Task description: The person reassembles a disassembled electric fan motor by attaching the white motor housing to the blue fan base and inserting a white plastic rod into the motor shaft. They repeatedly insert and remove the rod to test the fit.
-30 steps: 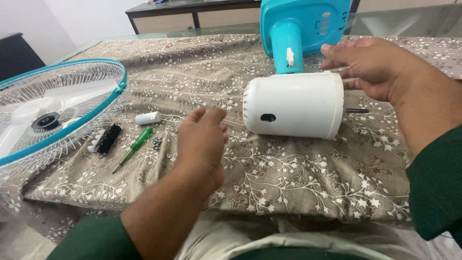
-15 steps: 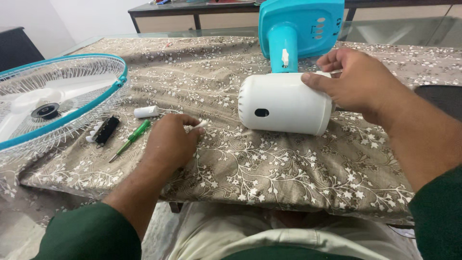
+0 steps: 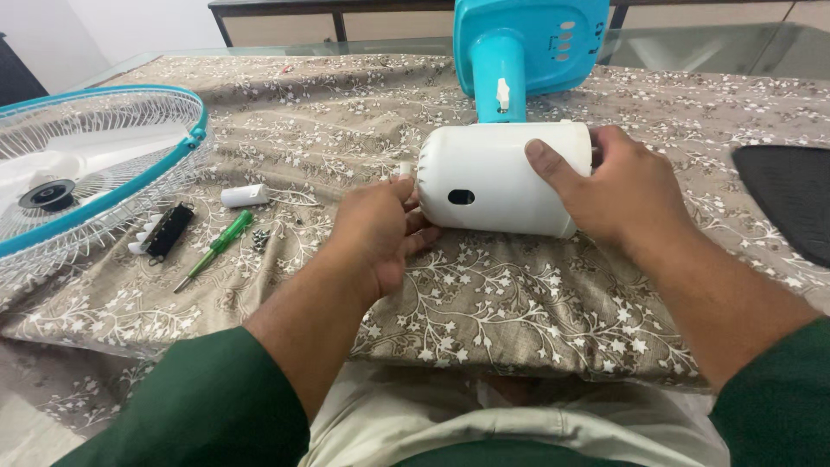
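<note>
- Currently the white motor housing [image 3: 497, 177] is lying on its side on the patterned tablecloth [image 3: 536, 320], just in front of the turquoise fan stand [image 3: 527, 47].
- The right hand [image 3: 618, 190] is wrapping over the housing's far end, thumb across the front face and fingers curling behind; this grip is probably keeping the round body from rolling.
- The left hand [image 3: 376, 233] is pressing against the housing's near end, fingers half curled at the rim; whether they are pinching some small part there I cannot tell, since the hand is hiding that spot.
- A small dark oval opening is facing the camera on the housing's side.
- Off to the left, well apart from both hands, a green-handled screwdriver [image 3: 216, 248] is lying beside a few dark screws [image 3: 259, 239], a black switch block [image 3: 164, 232] and a small white cylinder [image 3: 245, 195] with thin wires.
- Further left, the wire fan guard [image 3: 95, 182] with its turquoise rim is resting flat, partly over the table's edge.
- A dark mat [image 3: 787, 207] is sitting at the right margin.
</note>
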